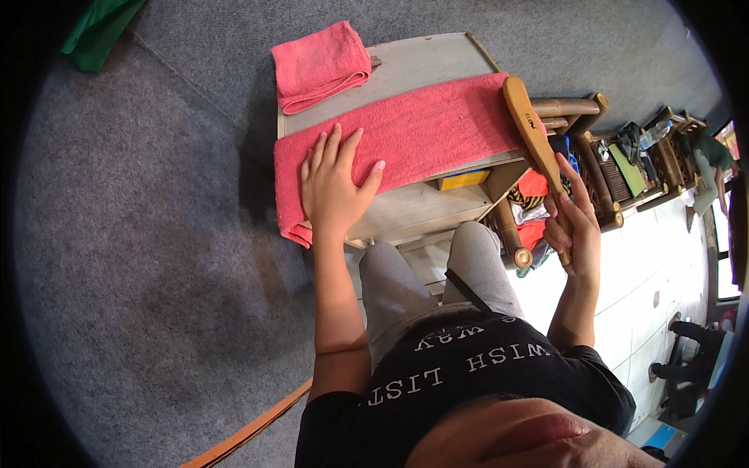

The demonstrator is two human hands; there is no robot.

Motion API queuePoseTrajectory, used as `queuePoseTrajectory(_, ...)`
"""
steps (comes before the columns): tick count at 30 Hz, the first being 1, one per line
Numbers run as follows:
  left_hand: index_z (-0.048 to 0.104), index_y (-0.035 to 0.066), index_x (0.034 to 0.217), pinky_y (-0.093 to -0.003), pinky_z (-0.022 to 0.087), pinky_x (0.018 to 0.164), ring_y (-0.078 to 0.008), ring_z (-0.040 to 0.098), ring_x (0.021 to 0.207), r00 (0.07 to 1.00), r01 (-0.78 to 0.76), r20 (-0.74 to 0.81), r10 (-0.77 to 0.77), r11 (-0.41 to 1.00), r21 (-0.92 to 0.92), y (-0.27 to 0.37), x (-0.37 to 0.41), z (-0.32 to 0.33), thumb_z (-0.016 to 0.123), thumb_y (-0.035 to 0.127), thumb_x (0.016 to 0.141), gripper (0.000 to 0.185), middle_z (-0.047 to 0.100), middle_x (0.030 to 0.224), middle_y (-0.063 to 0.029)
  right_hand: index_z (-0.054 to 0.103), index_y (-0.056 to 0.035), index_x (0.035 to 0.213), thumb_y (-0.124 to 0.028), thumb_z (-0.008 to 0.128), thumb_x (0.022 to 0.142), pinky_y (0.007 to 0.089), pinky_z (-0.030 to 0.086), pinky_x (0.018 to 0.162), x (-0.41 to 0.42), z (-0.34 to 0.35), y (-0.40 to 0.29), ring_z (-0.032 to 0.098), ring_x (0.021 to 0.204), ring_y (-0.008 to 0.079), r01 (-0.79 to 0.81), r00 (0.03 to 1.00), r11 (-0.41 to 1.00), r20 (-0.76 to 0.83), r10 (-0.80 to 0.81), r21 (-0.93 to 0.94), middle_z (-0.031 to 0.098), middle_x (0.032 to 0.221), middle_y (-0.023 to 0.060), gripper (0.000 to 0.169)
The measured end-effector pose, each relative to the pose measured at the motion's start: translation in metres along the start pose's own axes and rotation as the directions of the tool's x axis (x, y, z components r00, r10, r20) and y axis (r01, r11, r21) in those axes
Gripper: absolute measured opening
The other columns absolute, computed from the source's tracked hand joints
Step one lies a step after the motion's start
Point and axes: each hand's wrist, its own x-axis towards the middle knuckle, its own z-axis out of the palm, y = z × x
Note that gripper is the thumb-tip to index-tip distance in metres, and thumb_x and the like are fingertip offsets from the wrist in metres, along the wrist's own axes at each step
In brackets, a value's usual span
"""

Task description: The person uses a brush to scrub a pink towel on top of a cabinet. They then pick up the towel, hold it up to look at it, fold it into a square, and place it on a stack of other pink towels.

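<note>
A long pink terry towel [433, 128] lies spread across a pale wooden desk [421, 58], its near-left corner hanging over the edge. My left hand [337, 175] rests flat on the towel's left part, fingers spread. In my right hand [573, 222] is the handle of a wooden brush [529, 128], index finger extended along it. The brush's smooth back faces up, with its head over the towel's right end; its underside is hidden. Farther back on the left of the desk, a folded pink towel [322, 64] lies by itself.
A yellow box [463, 180] sits in the open shelf under the desktop. Right of the desk stand bamboo seats [597, 175] with clothes, a green folder [627, 169] and a plastic bottle [655, 134]. Other people are at the far right. A grey carpet-like surface [146, 234] lies at left.
</note>
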Motion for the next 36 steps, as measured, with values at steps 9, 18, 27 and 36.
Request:
queuePoseTrajectory(9,0.054,0.015,0.121,-0.0433,0.028,0.103,-0.0296,0.038,0.125,1.0,-0.003,0.006,0.003,1.0,0.005,0.0,0.0,0.001,0.061,0.041,0.076,0.053,0.045,0.133,-0.0126,0.025,-0.0132,0.14,-0.01,0.034,0.094,0.0178,0.023,0.033,-0.01,0.027,0.011,0.027,0.036,0.0035,-0.296,0.922,0.949,0.291,0.255,0.108,0.043,0.074,0.0053,0.047)
queuePoseTrajectory(18,0.053,0.015,0.122,-0.0434,0.027,0.103,-0.03,0.038,0.125,1.0,0.001,0.013,-0.001,1.0,0.002,-0.001,0.0,0.0,0.06,0.042,0.076,0.053,0.044,0.134,-0.0133,0.028,-0.011,0.139,-0.008,0.035,0.094,0.0173,0.023,0.032,-0.003,0.019,0.01,0.028,0.036,0.0032,-0.304,0.912,0.951,0.304,0.277,0.047,0.045,0.072,0.0049,0.046)
queuePoseTrajectory(27,0.053,0.015,0.122,-0.0432,0.027,0.103,-0.0303,0.038,0.125,1.0,-0.002,0.009,0.002,1.0,-0.005,0.0,0.0,0.0,0.061,0.04,0.076,0.053,0.045,0.133,-0.0132,0.027,-0.0105,0.139,-0.009,0.037,0.092,0.0154,0.023,0.033,0.005,0.013,0.008,0.028,0.037,0.0016,0.085,0.996,0.996,-0.01,-0.085,0.008,0.044,0.074,0.0033,0.048)
queuePoseTrajectory(36,0.054,0.015,0.122,-0.043,0.027,0.103,-0.03,0.039,0.125,1.0,-0.002,0.009,0.002,1.0,0.005,-0.001,0.0,0.0,0.061,0.04,0.076,0.052,0.045,0.133,-0.0128,0.031,-0.0087,0.135,-0.007,0.037,0.093,0.017,0.022,0.033,0.006,0.001,0.012,0.028,0.036,0.0034,-0.278,0.936,0.955,0.25,0.247,0.099,0.045,0.073,0.006,0.043)
